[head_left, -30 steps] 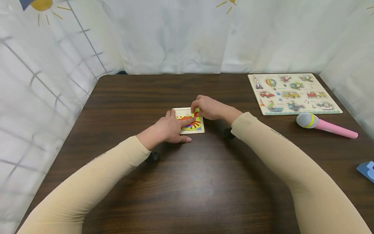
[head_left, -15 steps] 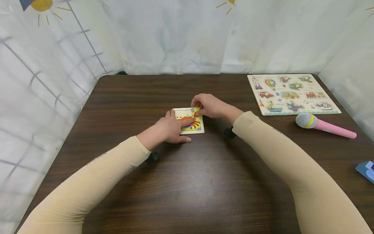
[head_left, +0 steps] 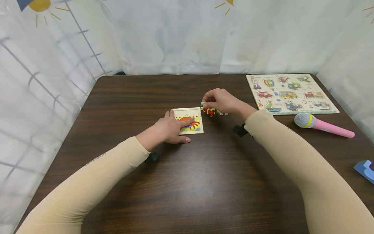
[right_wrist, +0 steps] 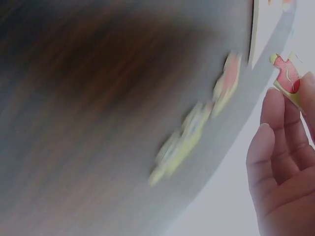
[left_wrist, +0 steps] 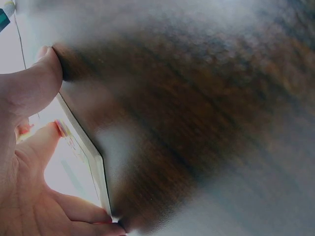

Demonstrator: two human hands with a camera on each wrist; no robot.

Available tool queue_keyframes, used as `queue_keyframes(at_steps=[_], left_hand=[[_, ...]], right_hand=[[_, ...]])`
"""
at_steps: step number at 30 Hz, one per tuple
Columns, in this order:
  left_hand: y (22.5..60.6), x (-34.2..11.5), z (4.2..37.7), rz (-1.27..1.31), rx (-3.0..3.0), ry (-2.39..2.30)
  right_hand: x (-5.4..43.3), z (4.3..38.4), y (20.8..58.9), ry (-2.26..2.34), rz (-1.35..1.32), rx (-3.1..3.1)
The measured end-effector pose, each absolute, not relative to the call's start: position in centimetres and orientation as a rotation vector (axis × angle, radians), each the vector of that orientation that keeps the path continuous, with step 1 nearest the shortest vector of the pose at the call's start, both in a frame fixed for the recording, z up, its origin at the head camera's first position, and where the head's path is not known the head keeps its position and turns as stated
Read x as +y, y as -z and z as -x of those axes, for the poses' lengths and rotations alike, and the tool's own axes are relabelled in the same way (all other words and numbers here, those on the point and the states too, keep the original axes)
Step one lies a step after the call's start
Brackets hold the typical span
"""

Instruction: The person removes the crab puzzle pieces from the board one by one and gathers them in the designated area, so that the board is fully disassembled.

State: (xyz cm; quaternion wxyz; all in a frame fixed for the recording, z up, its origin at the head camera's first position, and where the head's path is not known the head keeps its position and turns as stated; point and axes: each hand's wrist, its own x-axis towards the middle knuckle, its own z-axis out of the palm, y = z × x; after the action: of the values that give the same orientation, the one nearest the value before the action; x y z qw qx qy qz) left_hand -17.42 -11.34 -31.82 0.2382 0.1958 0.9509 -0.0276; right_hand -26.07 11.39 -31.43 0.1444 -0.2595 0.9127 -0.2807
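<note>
A small square jigsaw tray (head_left: 187, 111) with a pale wooden frame and a red-orange crab picture lies mid-table. Bare wood shows along its upper strip. Flat across it rests my left hand (head_left: 169, 129), index finger extended over the crab and thumb on the table by the near edge. Just right of the tray, my right hand (head_left: 222, 101) pinches a red and yellow jigsaw piece (right_wrist: 288, 77) between thumb and fingers. Below that hand, loose pieces (right_wrist: 227, 83) lie in a slanting row on the table, partly covered by the hand in the head view.
At the back right lies a large wooden vehicle puzzle board (head_left: 292, 94). A pink toy microphone (head_left: 324, 125) sits in front of it, and a blue object (head_left: 365, 170) is cut off at the right edge. White curtains (head_left: 187, 35) hang behind the dark table (head_left: 187, 201).
My right hand has lifted a piece out of the tray's upper right and carried it right, uncovering bare wood there. Loose pieces now show beneath it. The left hand stays put.
</note>
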Motion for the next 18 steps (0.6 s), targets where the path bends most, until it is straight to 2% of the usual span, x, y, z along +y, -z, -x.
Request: queue_keyframes(at_steps=[11,18], left_hand=[[31.8,-11.4,17.3,-0.536,2.612,0.073],[31.9,-11.3,17.4,-0.540,2.617,0.061]], right_hand=[[19.9,26.8,31.6,0.788,0.518,2.746],[21.9,26.7,32.0,0.748,0.458,2.718]])
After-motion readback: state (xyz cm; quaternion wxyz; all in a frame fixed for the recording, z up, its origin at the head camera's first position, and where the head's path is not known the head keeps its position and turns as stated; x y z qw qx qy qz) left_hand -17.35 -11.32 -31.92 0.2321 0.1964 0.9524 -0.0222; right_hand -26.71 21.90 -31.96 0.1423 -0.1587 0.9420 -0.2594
